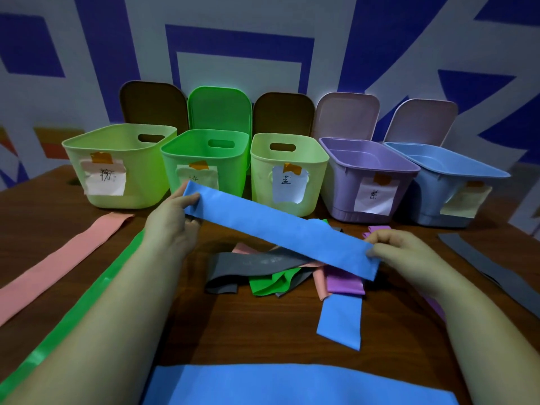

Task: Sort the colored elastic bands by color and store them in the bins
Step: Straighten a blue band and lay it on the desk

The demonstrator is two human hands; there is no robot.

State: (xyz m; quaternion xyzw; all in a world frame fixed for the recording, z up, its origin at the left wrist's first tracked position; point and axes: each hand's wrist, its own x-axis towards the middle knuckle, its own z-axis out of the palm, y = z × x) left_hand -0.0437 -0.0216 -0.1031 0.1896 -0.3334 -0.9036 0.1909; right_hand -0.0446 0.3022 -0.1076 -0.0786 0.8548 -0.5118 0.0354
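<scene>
I hold a long blue elastic band (277, 229) stretched flat between both hands above the table. My left hand (172, 220) pinches its far left end and my right hand (400, 249) pinches its near right end. Under it lies a heap of bands: grey (242, 267), green (271, 283), purple (344, 283) and pink (318, 280). Another blue band (339, 323) lies flat near the heap. Five open bins stand in a row behind: pale green (131, 185), bright green (230, 168), pale yellow-green (263, 182), purple (342, 188), blue (432, 194), each with a paper label.
A pink band (58, 258) and a long green band (87, 299) lie stretched at the left. A grey band (491, 264) lies at the right. A wide blue band (292, 384) lies at the near table edge. Bin lids lean on the patterned wall.
</scene>
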